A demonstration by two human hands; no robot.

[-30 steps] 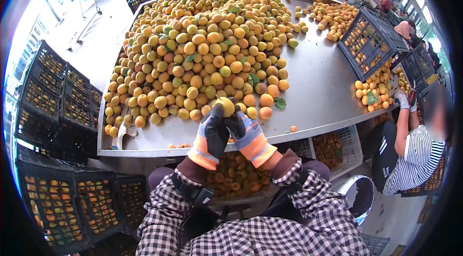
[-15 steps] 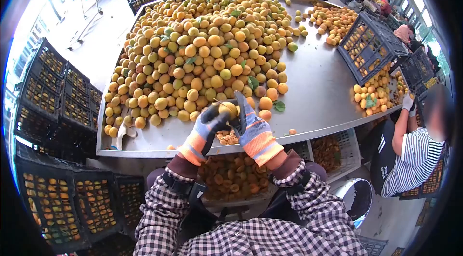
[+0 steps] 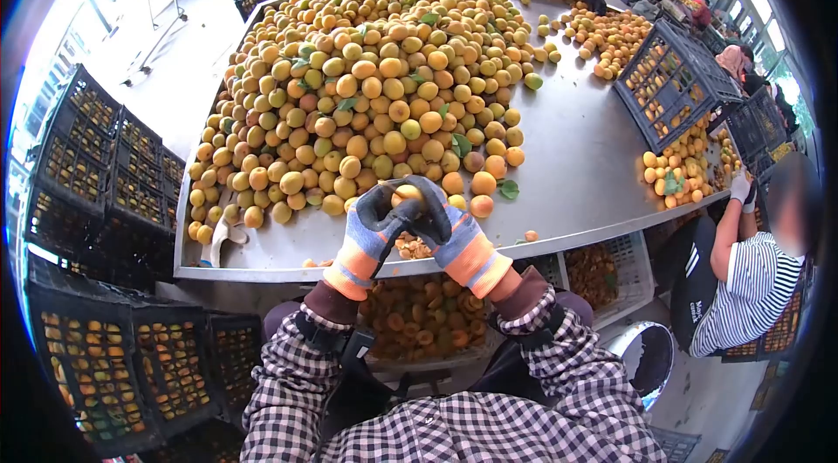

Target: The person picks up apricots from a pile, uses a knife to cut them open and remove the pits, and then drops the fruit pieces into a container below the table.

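Both my gloved hands meet over the near edge of the steel table (image 3: pixel 576 157). My left hand (image 3: pixel 374 227) and my right hand (image 3: pixel 445 223) are closed together around one yellow-orange apricot (image 3: pixel 407 194), which shows between the fingertips. A big heap of apricots (image 3: pixel 375 88) with a few green leaves covers the table just beyond my hands. Below my hands a crate of halved apricots (image 3: pixel 423 323) sits under the table edge. A few apricot pieces (image 3: pixel 410 246) lie on the table by my wrists.
Stacked black crates of fruit (image 3: pixel 96 201) stand at the left. A tilted black crate (image 3: pixel 668 79) spills apricots at the right. A person in a striped shirt (image 3: pixel 751 288) works at the right edge; other workers sit at the far side. A white tool (image 3: pixel 223 236) lies on the table's left.
My hands have closed in together around the apricot; half a second ago my right fingers were spread upward beside it. The hands stay above the table edge.
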